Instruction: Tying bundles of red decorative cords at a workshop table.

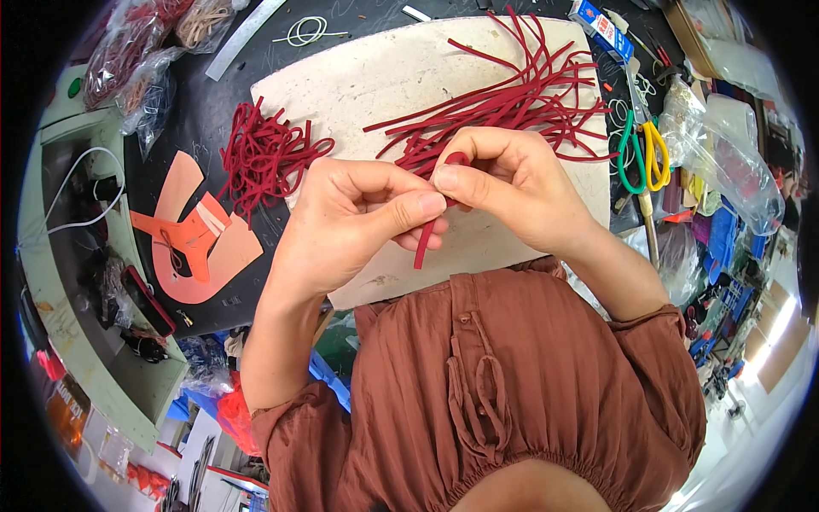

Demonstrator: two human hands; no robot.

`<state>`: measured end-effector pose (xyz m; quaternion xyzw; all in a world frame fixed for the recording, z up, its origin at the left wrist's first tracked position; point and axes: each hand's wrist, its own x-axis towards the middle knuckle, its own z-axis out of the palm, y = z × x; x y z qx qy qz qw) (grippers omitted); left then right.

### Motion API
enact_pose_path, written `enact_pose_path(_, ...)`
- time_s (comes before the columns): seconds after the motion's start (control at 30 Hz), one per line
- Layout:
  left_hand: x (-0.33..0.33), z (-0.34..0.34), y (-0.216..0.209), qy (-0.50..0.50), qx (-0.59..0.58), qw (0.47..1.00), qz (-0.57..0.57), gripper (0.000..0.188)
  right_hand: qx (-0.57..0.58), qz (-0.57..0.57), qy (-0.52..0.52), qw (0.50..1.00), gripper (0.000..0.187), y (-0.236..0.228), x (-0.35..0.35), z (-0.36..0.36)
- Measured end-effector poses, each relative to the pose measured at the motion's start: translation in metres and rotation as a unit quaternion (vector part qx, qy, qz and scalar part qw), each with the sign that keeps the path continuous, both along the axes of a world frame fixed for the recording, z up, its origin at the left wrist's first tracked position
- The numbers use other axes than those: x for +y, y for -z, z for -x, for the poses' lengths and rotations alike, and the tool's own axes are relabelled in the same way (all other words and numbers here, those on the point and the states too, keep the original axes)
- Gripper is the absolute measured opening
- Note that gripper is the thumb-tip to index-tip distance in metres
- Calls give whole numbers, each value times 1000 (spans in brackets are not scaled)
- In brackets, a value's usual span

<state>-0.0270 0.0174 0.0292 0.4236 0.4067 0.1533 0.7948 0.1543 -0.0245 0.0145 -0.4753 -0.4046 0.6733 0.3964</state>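
Between my two hands is a dark red cord (422,245), its loose end hanging below my left fingers. My left hand (363,218) pinches it between thumb and fingers. Close against it, my right hand (512,175) grips a small bend of the same cord with thumb and forefinger. Just beyond my hands, a fanned bundle of straight red cords (503,107) lies on a pale board (367,77). Left of it is a heap of looped red cords (264,158), partly over the board's edge.
Orange and peach cut pieces (192,239) lie on the black table (209,128) at left. On the right are green- and yellow-handled scissors (644,154), a blue and white box (601,30) and clear plastic bags (725,145). A coiled white cord (307,32) is at the back.
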Motion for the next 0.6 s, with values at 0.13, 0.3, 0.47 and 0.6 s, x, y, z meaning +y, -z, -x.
enact_pose_path(0.13, 3, 0, 0, 42, -1, 999, -8, 13, 18, 82, -33, 996, 16, 1, -1, -2)
enact_pose_path(0.3, -3, 7, 7, 80, 11, 996, -21, 14, 41, 149, -66, 986, 14, 3, -5, 1)
enact_pose_path(0.47, -3, 19, 7, 47, 57, 994, -77, 10, 18, 38, -103, 994, 14, 14, -1, 3)
enact_pose_path(0.6, 10, 65, 20, -136, 286, 894, -317, 15, -468, -367, -54, 802, 8, 29, 42, -24)
